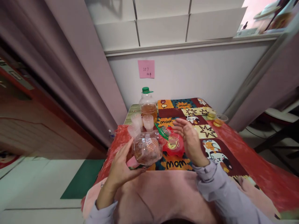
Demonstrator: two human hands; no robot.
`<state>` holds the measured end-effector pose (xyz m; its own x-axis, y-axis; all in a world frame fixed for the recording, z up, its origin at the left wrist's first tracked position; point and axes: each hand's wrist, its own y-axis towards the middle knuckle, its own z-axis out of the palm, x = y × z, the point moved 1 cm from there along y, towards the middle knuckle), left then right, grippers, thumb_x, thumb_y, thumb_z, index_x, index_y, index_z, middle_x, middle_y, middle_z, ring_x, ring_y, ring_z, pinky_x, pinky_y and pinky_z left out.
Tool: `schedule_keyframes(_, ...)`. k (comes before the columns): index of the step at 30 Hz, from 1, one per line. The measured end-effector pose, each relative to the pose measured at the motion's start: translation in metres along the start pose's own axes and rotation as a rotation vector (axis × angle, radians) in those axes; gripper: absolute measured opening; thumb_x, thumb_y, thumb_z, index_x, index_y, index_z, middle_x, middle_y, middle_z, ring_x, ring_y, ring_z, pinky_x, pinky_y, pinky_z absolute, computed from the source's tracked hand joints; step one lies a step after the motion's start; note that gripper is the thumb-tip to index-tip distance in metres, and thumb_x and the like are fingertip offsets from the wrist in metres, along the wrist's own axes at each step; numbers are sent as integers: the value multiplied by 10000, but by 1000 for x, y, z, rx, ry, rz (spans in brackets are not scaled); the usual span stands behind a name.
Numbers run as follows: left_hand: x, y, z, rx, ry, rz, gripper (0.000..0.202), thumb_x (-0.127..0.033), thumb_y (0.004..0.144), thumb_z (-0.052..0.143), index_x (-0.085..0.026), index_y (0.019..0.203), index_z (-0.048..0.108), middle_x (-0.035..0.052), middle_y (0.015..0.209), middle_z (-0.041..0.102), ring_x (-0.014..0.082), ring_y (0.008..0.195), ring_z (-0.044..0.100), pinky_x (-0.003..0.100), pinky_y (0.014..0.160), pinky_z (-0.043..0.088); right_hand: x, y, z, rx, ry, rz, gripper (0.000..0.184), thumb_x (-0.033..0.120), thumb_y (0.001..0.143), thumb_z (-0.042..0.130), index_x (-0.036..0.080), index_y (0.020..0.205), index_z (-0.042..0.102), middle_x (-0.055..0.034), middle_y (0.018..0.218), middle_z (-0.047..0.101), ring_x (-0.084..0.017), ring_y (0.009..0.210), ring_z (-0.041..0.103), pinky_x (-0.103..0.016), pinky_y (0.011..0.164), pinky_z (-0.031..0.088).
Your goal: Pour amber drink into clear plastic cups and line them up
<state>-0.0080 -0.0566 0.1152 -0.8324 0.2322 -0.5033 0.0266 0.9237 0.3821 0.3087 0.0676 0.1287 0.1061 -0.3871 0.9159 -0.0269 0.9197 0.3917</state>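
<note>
My left hand [120, 163] has its fingers curled round the base of the clear bottle [147, 149], held at centre frame just above the bench [210, 133]. My right hand [190, 140] hangs spread, gripping nothing, just beside the neck. I judge a pour is in hand, which calls for a steady tilt. The bottle's long axis runs lower left to upper right, with its mouth toward the red dish [175, 151].

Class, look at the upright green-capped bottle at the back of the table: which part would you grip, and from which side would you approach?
Probably the narrow neck just under the cap of the bottle, coming from above. It stands upright, small plastic cups crowd its front, and the wall is close behind.
</note>
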Motion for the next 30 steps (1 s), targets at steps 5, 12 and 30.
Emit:
schedule_keyframes(5, -3, 0, 2, 11, 6, -8, 1254, -603, 737, 1031, -229, 1789, 460, 240, 1780, 596, 470, 1615, 609, 689, 1311, 522, -40, -44, 54, 194, 333, 164, 990, 1014, 957, 558, 306, 1648, 605, -166, 1714, 662, -398, 1606, 633, -581, 1299, 570)
schedule_keyframes(12, -3, -2, 3, 6, 0, -50, 1287, -562, 721, 1044, -268, 1811, 425, 232, 1795, 581, 471, 1628, 595, 721, 1311, 514, -42, -48, 70, 351, 323, 178, 816, 811, 879, 894, 340, 1518, 709, -118, 1512, 796, -416, 1581, 639, -606, 1265, 590)
schedule_keyframes(30, 32, -30, -4, -614, -792, -744, 722, -823, 983, 690, -224, 1377, 778, 164, 1468, 829, 374, 1502, 707, 609, 1380, 438, -47, -49, 72, 247, 538, 361, 558, 757, 924, 871, 314, 1264, 866, -97, 1413, 856, -402, 1608, 615, -604, 1326, 547)
